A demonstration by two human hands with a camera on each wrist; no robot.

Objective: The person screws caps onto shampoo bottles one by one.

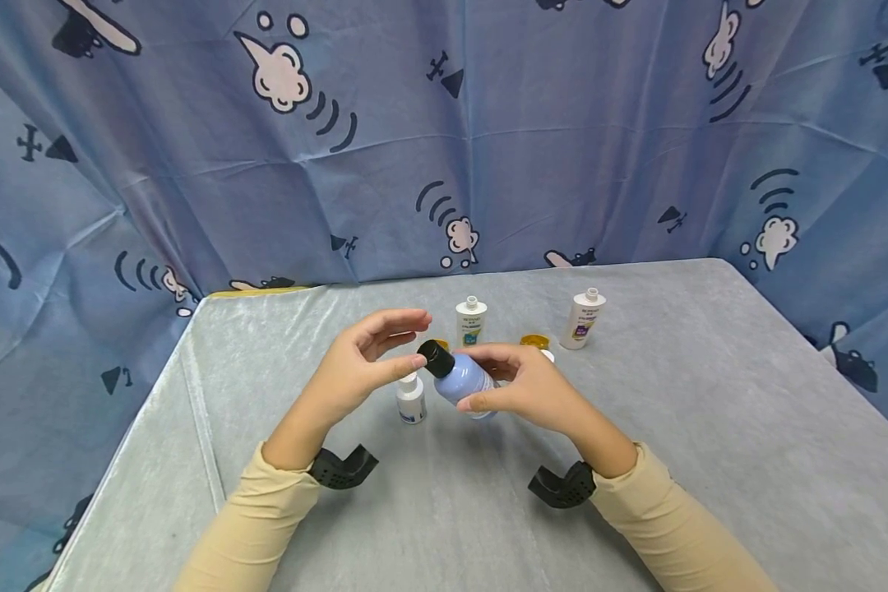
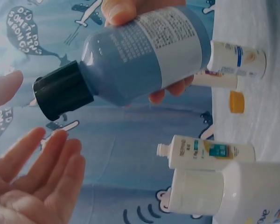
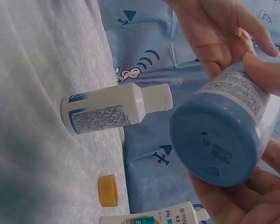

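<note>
The person's right hand [image 1: 533, 386] grips a blue bottle [image 1: 462, 380] by its body, thumb on the near side and fingers round the far side, holding it tilted above the table [image 1: 414, 526]. The bottle's black cap [image 1: 437, 358] points toward ten o'clock. The left hand [image 1: 355, 362], at about nine o'clock from the bottle, is spread wide, thumb and fingers apart around the cap; the left wrist view shows a gap there.

The bottle looks like smooth plastic: probably fairly stiff with a little give, unlikely to break, and rather slippery on its rounded shoulder. Its weight depends on the contents, which cannot be seen. The straight-sided body seems the safest hold; the cap, harder-looking, would best be taken by its sides.

From the bottle, a small white bottle [image 1: 411, 403] stands toward eight o'clock, a green-labelled bottle [image 1: 470, 316] at twelve, and a purple-labelled bottle [image 1: 584, 319] at two.
</note>
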